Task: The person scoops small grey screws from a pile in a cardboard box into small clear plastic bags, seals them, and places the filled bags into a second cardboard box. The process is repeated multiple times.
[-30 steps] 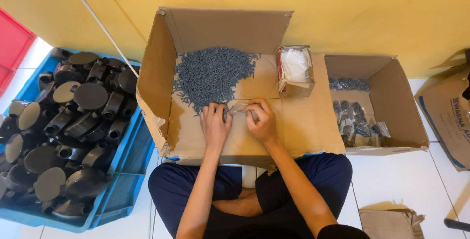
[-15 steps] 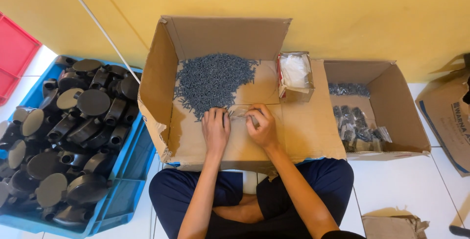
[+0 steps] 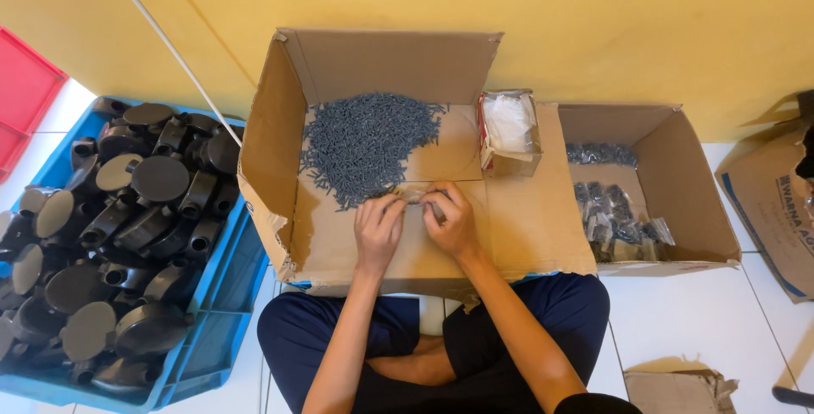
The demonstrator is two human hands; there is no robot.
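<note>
We pinch a small clear plastic bag (image 3: 415,195) between the left hand (image 3: 378,229) and the right hand (image 3: 449,221), both closed on it, just beside the near edge of the loose grey screw heap (image 3: 366,144). These lie on the flat corrugated floor of the open cardboard box (image 3: 526,236). Bare cardboard remains toward the box's near edge and right side, short of the small white-filled carton (image 3: 509,130) at the far right corner.

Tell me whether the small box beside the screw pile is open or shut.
Open: the small box has its top flaps apart, showing white contents, right of the grey screw pile.
</note>
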